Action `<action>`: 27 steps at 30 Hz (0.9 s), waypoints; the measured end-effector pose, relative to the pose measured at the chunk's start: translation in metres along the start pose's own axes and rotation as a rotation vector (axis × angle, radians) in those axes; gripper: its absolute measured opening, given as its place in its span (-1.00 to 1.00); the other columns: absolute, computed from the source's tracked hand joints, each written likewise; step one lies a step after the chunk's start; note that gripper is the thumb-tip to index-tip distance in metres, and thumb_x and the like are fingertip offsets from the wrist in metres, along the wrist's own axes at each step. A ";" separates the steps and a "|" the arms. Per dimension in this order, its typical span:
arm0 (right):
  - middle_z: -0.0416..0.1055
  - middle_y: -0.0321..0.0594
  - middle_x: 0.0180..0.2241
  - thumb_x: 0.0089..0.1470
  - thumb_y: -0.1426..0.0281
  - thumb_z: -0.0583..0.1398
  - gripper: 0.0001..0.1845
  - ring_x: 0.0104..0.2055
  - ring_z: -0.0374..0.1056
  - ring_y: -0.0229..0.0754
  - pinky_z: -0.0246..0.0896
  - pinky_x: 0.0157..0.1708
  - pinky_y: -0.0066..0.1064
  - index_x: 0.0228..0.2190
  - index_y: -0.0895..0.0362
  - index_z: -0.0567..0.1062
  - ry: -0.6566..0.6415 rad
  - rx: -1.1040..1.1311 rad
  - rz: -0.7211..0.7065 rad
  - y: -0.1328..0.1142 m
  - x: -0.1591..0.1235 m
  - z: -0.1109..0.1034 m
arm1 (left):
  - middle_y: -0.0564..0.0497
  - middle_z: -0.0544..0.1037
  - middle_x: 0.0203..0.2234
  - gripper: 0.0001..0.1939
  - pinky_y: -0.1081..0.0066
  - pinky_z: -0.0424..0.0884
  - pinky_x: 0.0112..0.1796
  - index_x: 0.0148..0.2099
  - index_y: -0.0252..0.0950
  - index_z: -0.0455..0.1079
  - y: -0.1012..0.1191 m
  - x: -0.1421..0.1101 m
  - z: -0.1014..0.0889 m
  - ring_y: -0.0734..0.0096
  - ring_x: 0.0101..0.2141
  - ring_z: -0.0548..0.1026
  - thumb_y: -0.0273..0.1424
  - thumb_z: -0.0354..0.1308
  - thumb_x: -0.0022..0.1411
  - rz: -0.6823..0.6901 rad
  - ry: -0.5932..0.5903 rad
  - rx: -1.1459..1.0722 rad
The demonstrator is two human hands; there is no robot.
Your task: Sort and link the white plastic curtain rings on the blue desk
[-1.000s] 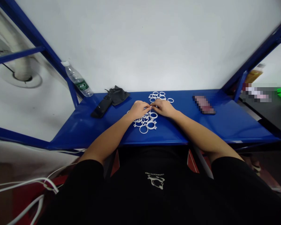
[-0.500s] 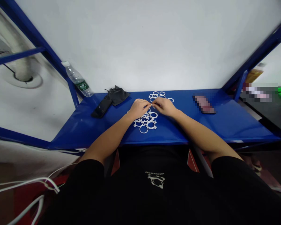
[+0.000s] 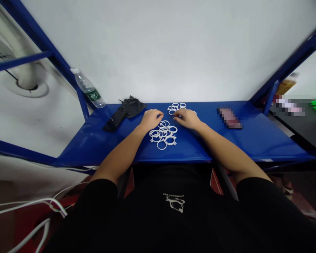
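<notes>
Both of our hands had drawn apart since the earlier frame, where their fingertips met between the ring clusters. Our left hand point(image 3: 150, 119) was curled just beside the nearer pile of white plastic rings point(image 3: 164, 133) on the blue tabletop point(image 3: 197, 147); we could not tell whether its grip held anything. Our right hand point(image 3: 188, 118) was bent at the edge of the farther cluster of white rings point(image 3: 174, 108), partly covering it, and we could not tell whether a ring was in that grip either.

We judged tangling the likeliest trouble: the nearer rings overlapped, and their small tabs could have caught, so lifting one might have dragged its neighbours along. With our right hand hiding some farther rings, a careless brush of our fingers could have scattered them or mixed the two clusters.

Off to our left we saw a black phone point(image 3: 115, 121) beside a crumpled black bag point(image 3: 133, 106), with a plastic bottle point(image 3: 91, 92) behind them; these could have hindered a wide sweep that way. A pixelated pinkish item point(image 3: 229, 118) lay to our right, well apart from the rings.
</notes>
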State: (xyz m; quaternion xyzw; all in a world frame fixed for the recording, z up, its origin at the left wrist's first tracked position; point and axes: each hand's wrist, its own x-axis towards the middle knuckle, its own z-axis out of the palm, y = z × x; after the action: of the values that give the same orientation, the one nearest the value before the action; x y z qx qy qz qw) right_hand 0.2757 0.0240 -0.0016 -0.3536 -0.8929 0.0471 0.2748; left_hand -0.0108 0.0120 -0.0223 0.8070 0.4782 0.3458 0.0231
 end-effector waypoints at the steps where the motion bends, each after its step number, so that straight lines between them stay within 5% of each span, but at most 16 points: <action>1: 0.76 -0.07 -0.08 0.39 0.28 0.34 -0.74 -0.07 0.63 0.06 0.47 -0.06 -0.19 0.02 0.05 0.76 -0.061 0.024 -0.055 -0.006 0.000 0.004 | -0.06 0.81 -0.13 -0.87 0.04 0.57 0.08 -0.11 -0.11 0.76 0.001 -0.001 0.000 0.07 -0.11 0.69 -0.40 0.36 0.46 0.006 -0.019 0.009; 8: 0.74 -0.07 -0.11 0.39 0.33 0.31 -0.77 -0.13 0.62 -0.01 0.41 -0.10 -0.24 -0.05 0.09 0.77 -0.229 0.072 -0.166 -0.018 0.001 0.017 | -0.07 0.81 -0.18 -0.94 -0.07 0.54 0.12 -0.33 -0.12 0.74 0.010 -0.007 0.003 0.01 -0.16 0.67 -0.37 0.53 0.20 0.020 -0.096 0.081; 13: 0.74 -0.10 -0.15 0.39 0.34 0.30 -0.80 -0.14 0.60 -0.02 0.37 -0.10 -0.27 -0.10 0.08 0.76 -0.229 0.069 -0.144 -0.016 0.000 0.013 | -0.07 0.81 -0.11 -0.87 -0.06 0.51 0.19 -0.34 -0.14 0.71 0.017 -0.007 0.003 0.00 -0.08 0.69 -0.39 0.46 0.31 -0.013 -0.155 0.055; 18: 0.74 -0.08 -0.18 0.42 0.23 0.31 -0.72 -0.18 0.57 0.00 0.31 -0.14 -0.27 0.01 0.10 0.73 -0.101 0.038 -0.010 -0.021 0.000 0.008 | -0.05 0.81 -0.08 -0.86 -0.10 0.34 0.37 -0.03 -0.16 0.74 0.029 -0.004 -0.005 0.05 0.02 0.68 -0.36 0.31 0.57 -0.005 -0.185 0.031; 27: 0.76 -0.06 -0.15 0.44 0.28 0.23 -0.69 -0.19 0.59 0.01 0.37 -0.11 -0.22 0.00 0.08 0.77 0.046 0.053 -0.030 -0.023 -0.003 0.008 | -0.05 0.82 -0.07 -0.89 0.10 0.56 0.11 0.05 -0.13 0.76 0.030 -0.004 -0.001 0.13 -0.03 0.70 -0.33 0.44 0.54 0.151 -0.089 -0.087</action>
State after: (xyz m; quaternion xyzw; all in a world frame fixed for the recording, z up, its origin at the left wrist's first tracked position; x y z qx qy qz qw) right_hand 0.2589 0.0057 -0.0036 -0.3339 -0.8899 0.0583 0.3053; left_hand 0.0103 -0.0075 -0.0129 0.8535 0.3989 0.3310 0.0533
